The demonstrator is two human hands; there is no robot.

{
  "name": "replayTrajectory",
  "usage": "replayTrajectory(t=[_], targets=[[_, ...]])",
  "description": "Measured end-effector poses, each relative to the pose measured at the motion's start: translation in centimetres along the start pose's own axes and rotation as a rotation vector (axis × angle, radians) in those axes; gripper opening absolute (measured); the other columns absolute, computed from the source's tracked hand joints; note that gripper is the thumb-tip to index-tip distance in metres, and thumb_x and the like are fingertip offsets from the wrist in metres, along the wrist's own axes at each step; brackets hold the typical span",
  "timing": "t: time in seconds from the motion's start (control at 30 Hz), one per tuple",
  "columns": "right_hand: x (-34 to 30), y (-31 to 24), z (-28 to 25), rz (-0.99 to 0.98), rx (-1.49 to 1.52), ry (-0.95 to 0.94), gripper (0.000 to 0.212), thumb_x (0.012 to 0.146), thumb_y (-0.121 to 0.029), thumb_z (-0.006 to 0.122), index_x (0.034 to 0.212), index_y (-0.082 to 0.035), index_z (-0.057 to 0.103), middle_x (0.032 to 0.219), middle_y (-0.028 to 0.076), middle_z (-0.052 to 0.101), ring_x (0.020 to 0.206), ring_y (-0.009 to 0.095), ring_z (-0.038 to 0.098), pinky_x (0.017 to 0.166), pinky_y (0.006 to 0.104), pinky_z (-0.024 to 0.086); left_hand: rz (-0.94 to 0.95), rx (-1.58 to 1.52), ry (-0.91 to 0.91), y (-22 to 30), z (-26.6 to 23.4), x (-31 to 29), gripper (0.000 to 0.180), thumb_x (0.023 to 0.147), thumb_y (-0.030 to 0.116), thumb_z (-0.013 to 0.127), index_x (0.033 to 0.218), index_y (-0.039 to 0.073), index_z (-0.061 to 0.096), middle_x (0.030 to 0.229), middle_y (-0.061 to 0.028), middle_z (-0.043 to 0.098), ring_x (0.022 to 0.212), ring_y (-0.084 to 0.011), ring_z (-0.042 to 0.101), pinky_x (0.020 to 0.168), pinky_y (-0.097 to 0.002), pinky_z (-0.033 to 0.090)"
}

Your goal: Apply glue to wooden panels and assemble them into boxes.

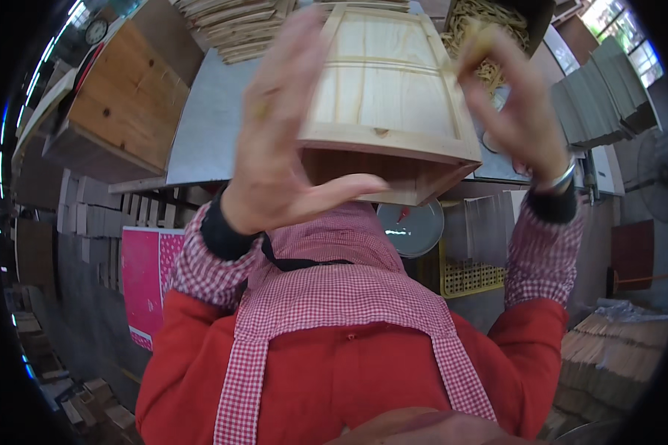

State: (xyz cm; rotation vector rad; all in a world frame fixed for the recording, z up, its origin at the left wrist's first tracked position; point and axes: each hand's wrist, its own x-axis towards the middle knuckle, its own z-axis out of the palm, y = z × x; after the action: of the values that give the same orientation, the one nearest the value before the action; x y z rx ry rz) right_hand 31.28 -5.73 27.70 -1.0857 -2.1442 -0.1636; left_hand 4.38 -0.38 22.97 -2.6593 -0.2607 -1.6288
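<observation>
A pale wooden box (390, 93) with a framed, panelled top lies on the table, its open end facing me. My left hand (274, 141) is raised over the box's left side, fingers stretched upward and thumb pointing right; it is open and holds nothing. Near the box's right edge hovers my right hand (516, 107), blurred by motion. Its fingers and thumb are bent toward each other, and whether anything is between the tips cannot be made out. The left hand hides part of the box's left side.
The grey table (208, 126) carries a brown wooden box (130, 93) at left and wooden slats (234, 26) behind. At far right stand a bin of pale curled strips (490, 22) and stacked boards (601, 93). Below the table are a grey basin (412, 230) and a yellow crate (473, 278).
</observation>
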Motion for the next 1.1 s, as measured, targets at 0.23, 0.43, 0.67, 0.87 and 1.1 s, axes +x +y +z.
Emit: replayTrajectory(t=[0.23, 0.43, 0.67, 0.87, 1.1], targets=[[-4.2, -11.2, 6.0, 0.143, 0.398, -0.061, 0.022, 0.076, 0.006, 0.066, 0.095, 0.002, 0.055, 0.087, 0.011, 0.058, 0.072, 0.017, 0.060, 0.063, 0.0282, 0.048, -0.266, -0.454, -0.404, 2.4, -1.9, -3.9, 0.036, 0.077, 0.016, 0.075, 0.105, -0.001, 0.060, 0.095, -0.0097, 0.065, 0.102, -0.0249, 0.060, 0.088, -0.0366, 0.045], [-5.8, -14.2, 8.5, 0.177, 0.530, -0.023, 0.026, 0.076, 0.006, 0.066, 0.099, 0.000, 0.057, 0.079, 0.010, 0.058, 0.066, 0.016, 0.056, 0.062, 0.0270, 0.046, -0.755, -1.046, -0.536, 2.7, -4.8, -7.8, 0.018, 0.079, 0.014, 0.073, 0.081, 0.002, 0.059, 0.076, -0.0060, 0.061, 0.081, -0.0186, 0.060, 0.076, -0.0298, 0.046], [-9.1, -10.8, 5.6, 0.139, 0.073, -0.124, 0.007, 0.078, -0.007, 0.070, 0.078, -0.003, 0.064, 0.062, 0.006, 0.053, 0.062, 0.020, 0.052, 0.075, 0.0365, 0.044, -0.271, -0.261, -0.681, 0.0, -7.7, -9.2, 0.025, 0.075, 0.018, 0.077, 0.074, 0.004, 0.056, 0.072, -0.0075, 0.055, 0.079, -0.0217, 0.058, 0.080, -0.0342, 0.046], [-15.1, -4.1, -0.5, 0.317, -0.285, 0.099, 0.012, 0.086, -0.004, 0.059, 0.076, 0.002, 0.059, 0.068, 0.008, 0.056, 0.066, 0.024, 0.052, 0.086, 0.0416, 0.043, 0.003, 0.154, -0.494, -5.7, -7.9, -11.7, 0.022, 0.077, 0.021, 0.074, 0.080, 0.007, 0.056, 0.082, -0.0064, 0.057, 0.088, -0.0222, 0.060, 0.091, -0.0413, 0.044], [-22.1, -2.4, 9.2, 0.299, -0.415, -0.070, 0.011, 0.073, -0.002, 0.069, 0.074, -0.005, 0.059, 0.086, 0.005, 0.062, 0.104, 0.025, 0.058, 0.089, 0.0409, 0.038, -0.001, 0.262, -0.671, -6.2, -1.1, -21.7, 0.028, 0.080, 0.014, 0.066, 0.107, 0.011, 0.059, 0.110, -0.0034, 0.058, 0.123, -0.0211, 0.049, 0.106, -0.0462, 0.034]])
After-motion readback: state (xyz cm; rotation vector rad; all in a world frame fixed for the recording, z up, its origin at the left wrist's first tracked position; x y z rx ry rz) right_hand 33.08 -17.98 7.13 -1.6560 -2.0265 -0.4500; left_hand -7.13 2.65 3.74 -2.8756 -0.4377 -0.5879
